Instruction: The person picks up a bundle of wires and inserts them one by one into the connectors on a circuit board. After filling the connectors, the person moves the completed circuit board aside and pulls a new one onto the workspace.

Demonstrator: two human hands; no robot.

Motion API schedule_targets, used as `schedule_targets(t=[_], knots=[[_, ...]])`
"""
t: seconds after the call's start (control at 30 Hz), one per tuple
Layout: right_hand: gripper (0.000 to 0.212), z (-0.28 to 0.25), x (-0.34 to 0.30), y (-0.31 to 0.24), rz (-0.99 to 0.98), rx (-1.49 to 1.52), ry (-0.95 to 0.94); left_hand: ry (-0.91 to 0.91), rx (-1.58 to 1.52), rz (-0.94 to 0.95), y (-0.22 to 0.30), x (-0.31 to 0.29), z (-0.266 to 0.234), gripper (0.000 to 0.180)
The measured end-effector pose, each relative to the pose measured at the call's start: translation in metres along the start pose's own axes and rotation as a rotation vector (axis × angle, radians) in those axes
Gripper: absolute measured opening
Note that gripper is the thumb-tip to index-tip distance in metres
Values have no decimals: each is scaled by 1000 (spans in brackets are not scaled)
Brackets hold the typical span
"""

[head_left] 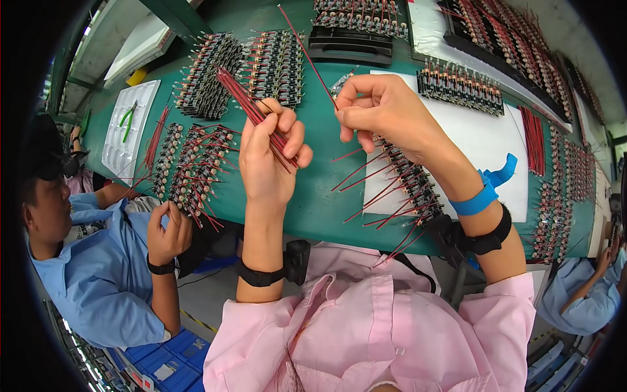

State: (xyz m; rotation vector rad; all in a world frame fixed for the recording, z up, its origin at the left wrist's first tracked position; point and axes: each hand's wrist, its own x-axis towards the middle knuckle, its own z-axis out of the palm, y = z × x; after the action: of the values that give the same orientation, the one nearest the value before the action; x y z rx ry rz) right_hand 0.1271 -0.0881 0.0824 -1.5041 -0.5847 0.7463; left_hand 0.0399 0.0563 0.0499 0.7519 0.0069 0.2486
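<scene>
My left hand (271, 147) is closed round a bundle of thin red and black wires (245, 98), which slants up and to the left. To its right, my right hand (385, 114) pinches the lower end of a single red and black wire (308, 57) between thumb and fingertips; the wire's far end points up and left. Below the right hand, a row of small circuit boards (411, 179) lies on a white sheet (486, 153). Red wires stick out from its left side. A small silvery piece (341, 83) shows behind the right fingers, too hidden to name.
Stacked rows of boards (271, 65) stand at the far side of the green table (320, 212). Another board row (460, 88) and loose red wires (533, 140) lie right. Left are a white tray (147, 98) with green-handled pliers (128, 122) and a co-worker's hand (168, 232).
</scene>
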Motion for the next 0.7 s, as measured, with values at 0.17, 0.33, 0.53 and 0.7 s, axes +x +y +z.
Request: schedule_targets(t=[0.17, 0.33, 0.53, 0.7], knots=[[9, 2, 2, 0, -58, -136, 31, 45, 150, 27, 1, -1, 5, 11], [8, 3, 0, 2, -82, -227, 62, 160, 492, 56, -10, -5, 15, 13], [9, 6, -1, 1, -126, -341, 61, 179, 651, 87, -15, -2, 20, 13], [10, 7, -4, 0, -181, -392, 35, 152, 684, 160, -14, -1, 25, 13]])
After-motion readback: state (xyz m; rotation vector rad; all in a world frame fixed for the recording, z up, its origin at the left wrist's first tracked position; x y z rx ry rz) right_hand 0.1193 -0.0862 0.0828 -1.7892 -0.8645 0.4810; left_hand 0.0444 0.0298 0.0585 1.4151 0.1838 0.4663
